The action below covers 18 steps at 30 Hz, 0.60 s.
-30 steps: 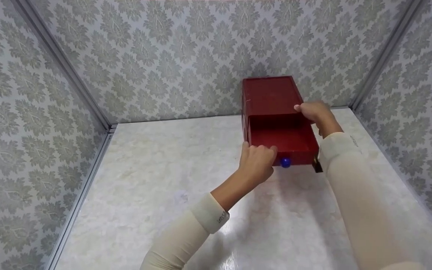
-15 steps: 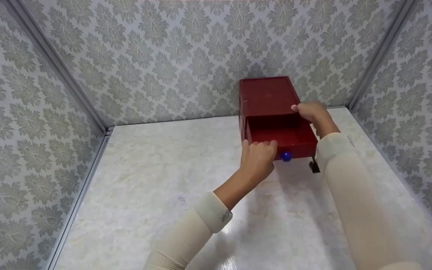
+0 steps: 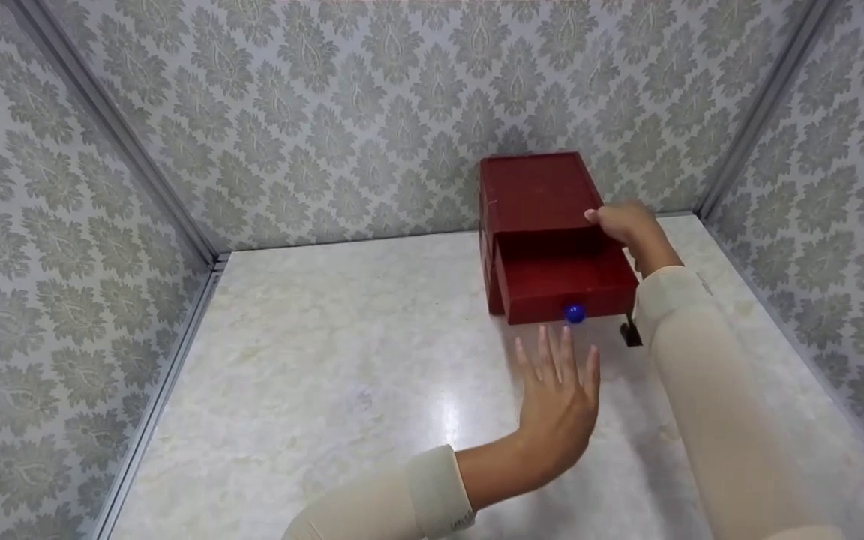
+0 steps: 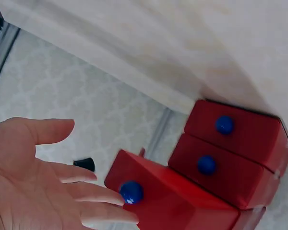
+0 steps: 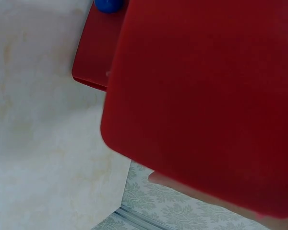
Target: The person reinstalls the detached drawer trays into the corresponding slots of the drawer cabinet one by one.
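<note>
A red cabinet [image 3: 537, 191] of three drawers stands against the back wall. Its top drawer [image 3: 541, 309] is pulled out, its visible inside bare, with a blue knob [image 3: 574, 313] on the front. Just short of that front, my left hand [image 3: 558, 416] hovers with fingers straight and spread, holding nothing; the left wrist view shows its palm side. My right hand [image 3: 627, 227] grips the cabinet's right front top edge, thumb on top, the other fingers mostly hidden. In the right wrist view the drawer's red side [image 5: 201, 96] covers much of that hand.
Two lower drawers [image 4: 218, 179] are closed, each with a blue knob [image 4: 224, 124]. A small dark piece [image 3: 631, 332] shows beside the right sleeve. Patterned walls [image 3: 372, 112] enclose the white marbled table [image 3: 312, 337] at the back and both sides.
My left hand has let go of the drawer's front edge, drawn back toward me and straightened its fingers. The drawer front rose slightly earlier. My right hand keeps its grip on the cabinet.
</note>
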Each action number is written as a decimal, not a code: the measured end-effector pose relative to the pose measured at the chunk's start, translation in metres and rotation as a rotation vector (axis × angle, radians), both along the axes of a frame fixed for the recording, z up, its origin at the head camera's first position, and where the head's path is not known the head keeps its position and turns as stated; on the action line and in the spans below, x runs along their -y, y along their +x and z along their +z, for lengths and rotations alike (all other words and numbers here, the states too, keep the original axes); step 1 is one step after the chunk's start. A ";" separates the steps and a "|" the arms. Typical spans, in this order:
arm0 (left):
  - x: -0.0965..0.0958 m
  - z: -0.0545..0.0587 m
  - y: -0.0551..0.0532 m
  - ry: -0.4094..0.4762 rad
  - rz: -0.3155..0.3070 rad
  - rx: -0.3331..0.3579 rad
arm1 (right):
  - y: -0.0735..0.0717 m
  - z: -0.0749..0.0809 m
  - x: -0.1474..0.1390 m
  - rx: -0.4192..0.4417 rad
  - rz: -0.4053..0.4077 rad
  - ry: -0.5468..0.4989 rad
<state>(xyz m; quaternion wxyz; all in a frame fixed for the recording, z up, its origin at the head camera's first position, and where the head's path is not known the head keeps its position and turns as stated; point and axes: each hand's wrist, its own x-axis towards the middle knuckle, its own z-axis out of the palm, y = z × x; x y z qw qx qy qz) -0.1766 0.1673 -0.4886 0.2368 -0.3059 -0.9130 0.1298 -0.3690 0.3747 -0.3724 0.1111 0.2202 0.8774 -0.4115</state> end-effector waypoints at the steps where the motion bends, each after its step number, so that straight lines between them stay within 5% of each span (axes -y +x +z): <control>1: 0.000 -0.002 0.001 -0.027 0.017 0.023 | 0.000 0.000 0.000 0.001 -0.003 0.003; 8: 0.001 -0.005 -0.024 -0.052 0.082 0.054 | 0.001 0.000 0.000 0.012 -0.018 0.004; 18: -0.003 -0.005 -0.046 0.077 0.085 0.009 | 0.003 -0.003 0.003 -0.005 -0.026 -0.050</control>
